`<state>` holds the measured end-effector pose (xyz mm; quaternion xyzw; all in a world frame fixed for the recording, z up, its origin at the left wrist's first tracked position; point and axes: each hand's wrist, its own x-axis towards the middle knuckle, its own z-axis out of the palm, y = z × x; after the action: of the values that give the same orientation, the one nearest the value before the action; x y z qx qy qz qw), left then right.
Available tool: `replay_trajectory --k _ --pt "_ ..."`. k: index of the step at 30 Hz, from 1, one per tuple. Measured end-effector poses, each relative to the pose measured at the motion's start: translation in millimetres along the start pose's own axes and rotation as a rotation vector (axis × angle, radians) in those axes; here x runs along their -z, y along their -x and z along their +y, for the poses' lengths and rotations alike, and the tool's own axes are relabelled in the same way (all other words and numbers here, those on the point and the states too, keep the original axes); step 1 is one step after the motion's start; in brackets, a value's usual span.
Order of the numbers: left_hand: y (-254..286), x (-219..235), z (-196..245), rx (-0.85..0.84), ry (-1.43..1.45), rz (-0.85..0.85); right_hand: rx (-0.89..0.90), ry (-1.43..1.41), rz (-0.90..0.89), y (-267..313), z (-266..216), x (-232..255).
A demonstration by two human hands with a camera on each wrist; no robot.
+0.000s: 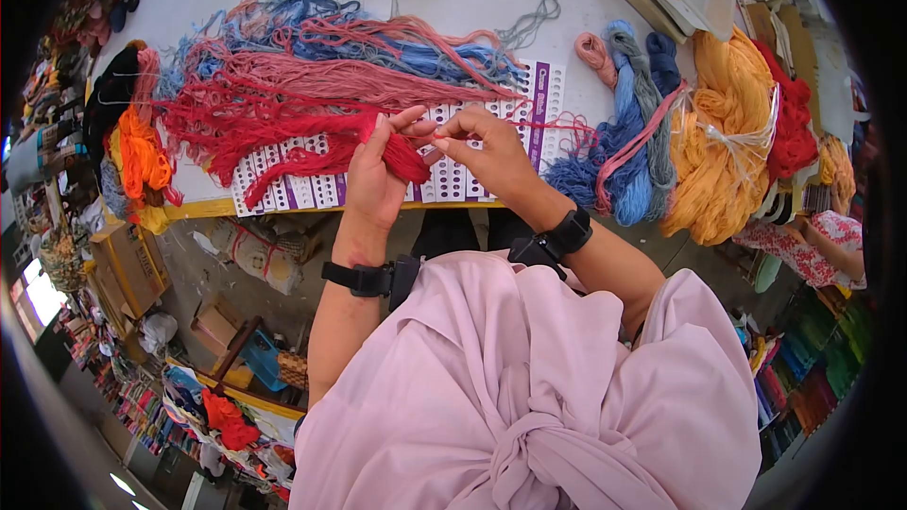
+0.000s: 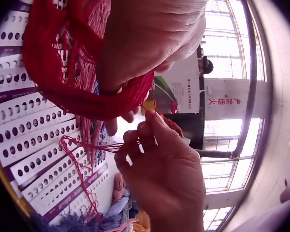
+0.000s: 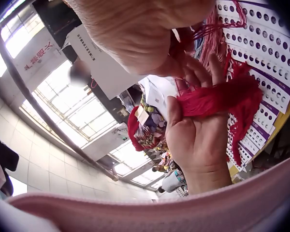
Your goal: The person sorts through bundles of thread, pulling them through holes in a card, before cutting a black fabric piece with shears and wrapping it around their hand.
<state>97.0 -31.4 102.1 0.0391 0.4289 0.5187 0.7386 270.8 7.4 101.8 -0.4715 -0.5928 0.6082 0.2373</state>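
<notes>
At the near edge of the bench (image 1: pixel 491 0), just above the white sample cards with rows of punched holes (image 1: pixel 453 179), both hands work a small bundle of red wool yarn (image 1: pixel 402 159). The left hand (image 1: pixel 371 179) has its fingers and thumb curled round the bundle, which drapes across the palm, as the right wrist view shows plainly. The right hand (image 1: pixel 491 156) pinches a thin red strand (image 2: pixel 94 147) between thumb and fingertips, drawing it out from the bundle; in the left wrist view the strand runs slack from the fingers down over the cards.

The step in hand looks like separating a single length of thread from the bundle, and it seems only just under way, since most of the yarn is gathered in the left palm. The next move likely calls for a steady grip on the bundle while the pinched strand is pulled free without dragging its neighbours into a snarl.

Farther back on the bench lies a long tangle of red, pink and blue yarn (image 1: pixel 321 66), and toward the right edge sit skeins of blue, grey and orange-yellow wool (image 1: pixel 661 132).
</notes>
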Motion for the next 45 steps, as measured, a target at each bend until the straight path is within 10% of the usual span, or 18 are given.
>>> replay_trajectory --k 12,16,18,22,26,29,45 --pt "13 95 44 0.124 -0.075 0.308 -0.121 -1.489 -0.205 5 5 103" --pt "70 182 122 -0.258 0.31 0.569 -0.104 -1.17 0.495 75 119 302" --pt "102 209 150 -0.369 0.504 0.435 -0.066 -0.861 0.778 136 193 423" --pt "79 145 129 -0.402 0.159 0.405 -0.043 -0.115 0.917 142 156 364" --pt "-11 54 40 -0.051 -0.063 0.349 0.313 0.425 0.139 13 123 135" --pt "-56 40 -25 0.01 -0.466 0.313 0.042 0.14 -0.149 -36 86 42" --pt "-109 68 -60 0.079 -1.216 0.518 0.113 0.655 -0.15 -75 114 2"
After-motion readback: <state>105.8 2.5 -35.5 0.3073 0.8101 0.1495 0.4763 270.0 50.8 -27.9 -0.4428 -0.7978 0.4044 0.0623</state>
